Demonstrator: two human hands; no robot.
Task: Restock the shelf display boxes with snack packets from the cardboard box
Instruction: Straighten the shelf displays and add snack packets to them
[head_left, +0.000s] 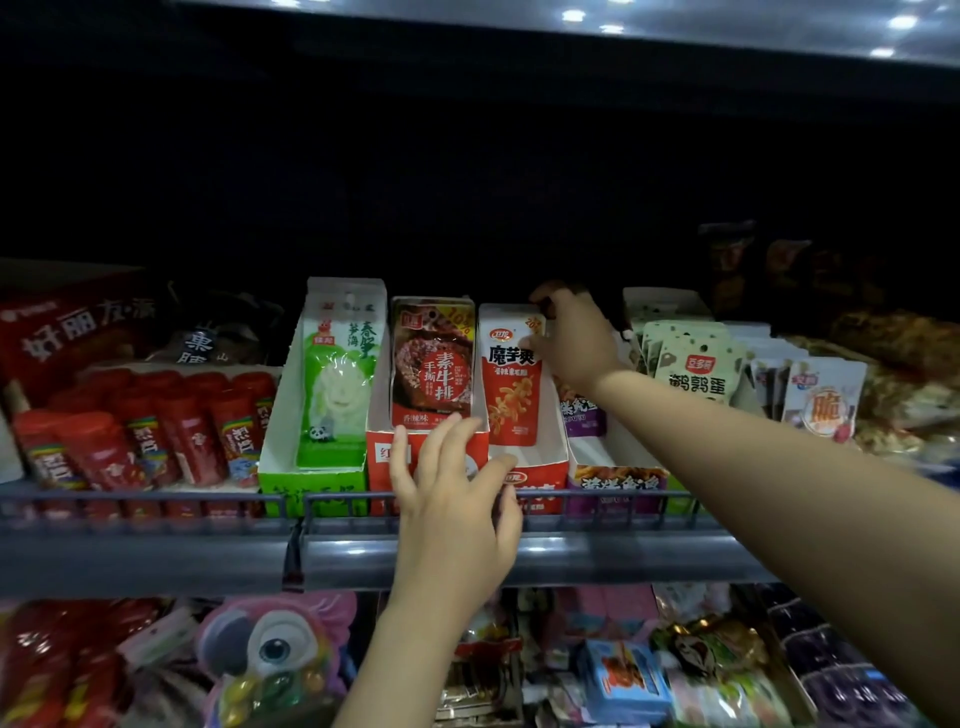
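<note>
- Right hand (574, 340) up at the top right corner of the orange packet (511, 376), thumb on its front, fingers curled over the top edge behind it — pinching that packet.
- Orange packet upright in the white-and-red box (540, 470), leaning against the box's back; more packets behind it cannot be told.
- Left hand (454, 499) at 7 o'clock from the right hand, fingers spread and nearly straight, tips against the front of the red box (382, 457), thumb on the front lip of the white-and-red box; holding nothing.
- Red box just left of the white-and-red one, touching it; brown packet (432, 358) upright inside, filling its width.
- Green box (311, 486) at 9 o'clock from the red box, side by side; a green-and-white packet (340, 379) leaning back inside.
- Purple box (615, 480) at 3 o'clock from the white-and-red box, a purple packet (584, 413) low inside, partly hidden by the right forearm.
- Pale green packets (693, 364) stacked upright at 3 o'clock from the right hand; white packets (823, 397) further right.
- Red tubes (150, 431) lying in rows at 9 o'clock from the green box.
- All boxes behind a grey rail (208, 501) on the shelf edge.
- Lower shelf at 6 o'clock: a pink parrot-shaped pack (275, 652), a blue packet (626, 678), other mixed snacks, blurred.
- Cardboard supply box not in view.
</note>
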